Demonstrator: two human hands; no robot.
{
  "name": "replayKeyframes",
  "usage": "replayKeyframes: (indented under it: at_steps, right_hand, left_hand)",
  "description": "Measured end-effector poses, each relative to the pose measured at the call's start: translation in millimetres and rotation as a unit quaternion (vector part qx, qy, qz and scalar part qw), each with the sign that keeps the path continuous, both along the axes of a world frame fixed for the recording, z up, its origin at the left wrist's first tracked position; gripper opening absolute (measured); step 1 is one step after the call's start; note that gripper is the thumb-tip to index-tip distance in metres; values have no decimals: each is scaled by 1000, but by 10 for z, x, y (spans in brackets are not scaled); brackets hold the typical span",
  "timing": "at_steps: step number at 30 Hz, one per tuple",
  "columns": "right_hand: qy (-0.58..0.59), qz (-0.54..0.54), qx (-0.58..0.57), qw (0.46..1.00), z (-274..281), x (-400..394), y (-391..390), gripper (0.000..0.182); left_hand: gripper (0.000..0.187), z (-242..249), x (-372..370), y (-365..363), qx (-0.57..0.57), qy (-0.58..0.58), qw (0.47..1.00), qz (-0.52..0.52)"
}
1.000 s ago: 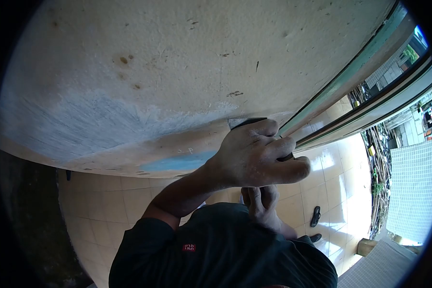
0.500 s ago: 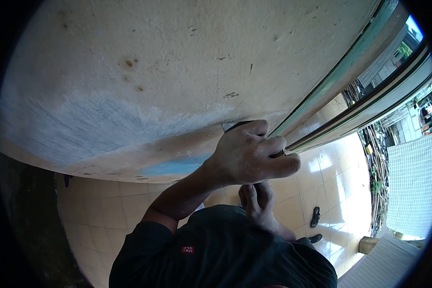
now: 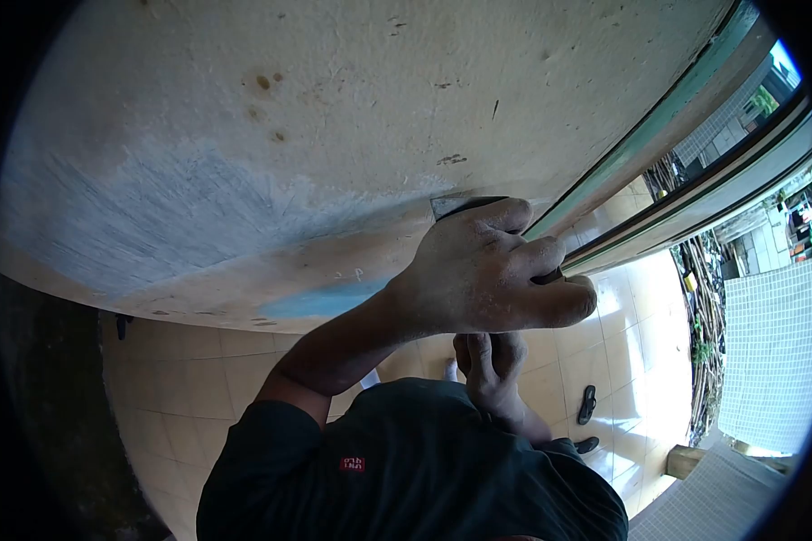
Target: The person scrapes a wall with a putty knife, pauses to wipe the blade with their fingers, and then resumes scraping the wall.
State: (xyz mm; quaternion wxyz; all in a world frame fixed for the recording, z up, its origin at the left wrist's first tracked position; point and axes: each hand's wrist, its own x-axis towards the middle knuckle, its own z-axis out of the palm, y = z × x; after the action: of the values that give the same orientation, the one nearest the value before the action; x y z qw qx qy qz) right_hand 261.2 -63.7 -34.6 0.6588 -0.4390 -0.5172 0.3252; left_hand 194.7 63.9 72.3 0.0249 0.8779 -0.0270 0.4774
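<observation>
My left hand [image 3: 501,270] reaches across from the left and is closed around a flat, dark-edged tool [image 3: 465,206]. The tool lies against the pale, scuffed wall [image 3: 352,117], and most of it is hidden by the fingers. Below, close to my chest, my right hand [image 3: 494,370] is closed with curled fingers; what it holds, if anything, is hidden. Left of the hands the wall carries a whitish scratched patch [image 3: 189,216] and a light blue patch [image 3: 320,299].
A green frame strip [image 3: 641,144] edges the wall at the right, beside a window frame [image 3: 695,203]. Under me is a tiled floor [image 3: 541,383] with a black sandal [image 3: 587,405]. A stick pile [image 3: 708,334] and white netting [image 3: 771,347] are at far right.
My left hand and the tool have moved up and slightly right along the wall. My right hand remains low near my chest, and the view has shifted slightly.
</observation>
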Motion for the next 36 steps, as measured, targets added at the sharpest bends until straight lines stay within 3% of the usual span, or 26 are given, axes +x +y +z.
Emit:
replayKeyframes:
  at_steps: [4, 6, 10, 14, 17, 23, 25, 28, 36]
  right_hand:
    - [-14, 13, -31, 999, -19, -15, -75, 18]
    - [16, -23, -83, 996, -53, -37, -65, 18]
    - [-8, -1, -68, 998, 131, 138, -21, 17]
    - [-19, 13, -62, 998, 93, 72, -117, 17]
    - [1, -17, -96, 995, -54, 7, -107, 17]
    - [18, -1, -68, 998, 129, 98, -18, 19]
    - [72, 25, -92, 993, 167, 76, -56, 19]
    - [10, 15, -74, 997, 214, -24, -147, 21]
    - [-24, 37, -51, 998, 152, -125, -248, 19]
  left_hand:
    - [39, -192, -61, -23, -28, 30, 999, -9]
    - [40, -231, -37, -12, -11, 73, 996, 47]
    - [38, -47, 76, 35, 24, -13, 999, 24]
    - [40, -195, 37, -36, -24, -9, 1000, -17]
    - [41, -286, 16, 8, -13, 27, 999, 40]
    - [42, -30, 29, 3, 1, 33, 999, 34]
    - [43, -51, 24, -30, -5, 22, 999, 34]
    - [42, -150, 6, -46, -16, -10, 1000, 15]
    - [28, -78, -159, -166, -29, -29, 999, 14]
